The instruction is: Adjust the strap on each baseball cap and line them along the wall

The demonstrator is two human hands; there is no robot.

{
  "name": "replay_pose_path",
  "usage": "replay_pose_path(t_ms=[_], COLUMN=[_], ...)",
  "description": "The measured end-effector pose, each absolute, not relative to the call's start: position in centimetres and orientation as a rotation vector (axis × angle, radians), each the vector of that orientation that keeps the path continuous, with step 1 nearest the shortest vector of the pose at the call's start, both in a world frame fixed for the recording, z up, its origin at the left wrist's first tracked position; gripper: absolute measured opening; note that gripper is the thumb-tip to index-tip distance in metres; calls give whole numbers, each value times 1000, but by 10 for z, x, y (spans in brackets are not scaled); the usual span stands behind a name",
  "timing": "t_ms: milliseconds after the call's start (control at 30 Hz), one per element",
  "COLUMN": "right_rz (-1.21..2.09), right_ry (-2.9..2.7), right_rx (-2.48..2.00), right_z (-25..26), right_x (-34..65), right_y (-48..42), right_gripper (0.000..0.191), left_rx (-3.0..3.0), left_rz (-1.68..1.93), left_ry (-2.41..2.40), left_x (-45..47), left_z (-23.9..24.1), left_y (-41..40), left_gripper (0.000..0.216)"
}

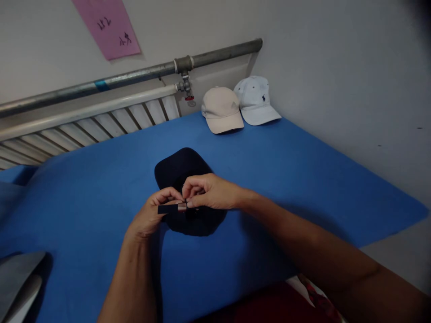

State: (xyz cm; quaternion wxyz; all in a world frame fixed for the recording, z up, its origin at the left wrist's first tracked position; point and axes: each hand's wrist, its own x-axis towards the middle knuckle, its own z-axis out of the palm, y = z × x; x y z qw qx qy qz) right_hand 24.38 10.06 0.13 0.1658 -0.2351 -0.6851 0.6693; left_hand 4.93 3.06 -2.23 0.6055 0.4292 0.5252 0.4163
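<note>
A dark navy cap (180, 170) lies on the blue cloth (286, 170) in front of me, its brim pointing away. My left hand (151, 215) pinches the cap's dark back strap (166, 208), whose free end sticks out to the left. Meeting it from the right, my right hand (208, 192) has its fingertips on the small metal buckle (182, 206) of the same strap. Both hands hover over the rear of the cap and hide part of it.
A beige cap (221, 110) and a pale blue cap (256, 99) sit side by side at the far edge near the wall corner. A grey pipe (134, 75) and a white radiator (101, 121) run along the back wall. A grey object (16, 278) lies at the lower left.
</note>
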Motion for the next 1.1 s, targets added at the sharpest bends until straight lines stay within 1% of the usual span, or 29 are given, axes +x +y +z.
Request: replay_pose_path(t_ms=[133,333,533,700,1100], right_rz=[1846,1870,1795,1797,1867], right_ry=[-2009,-2113,-2107,-2085,-1953], right_rx=[-657,-679,-678,-630,-669], right_z=[5,8,5,3,3], right_x=[247,256,252,250,247], right_y=[103,112,107,107,105], right_gripper=[13,23,17,13,14], left_rx=[992,1001,1016,1043,1055], left_rz=[960,963,934,934,978], left_ry=[1241,1264,1259,1247,1263], left_x=[50,49,49,50,52], left_z=[-21,-22,-21,-19,-18], left_y=[30,30,30,30,32], left_gripper=[19,21,21,18,18])
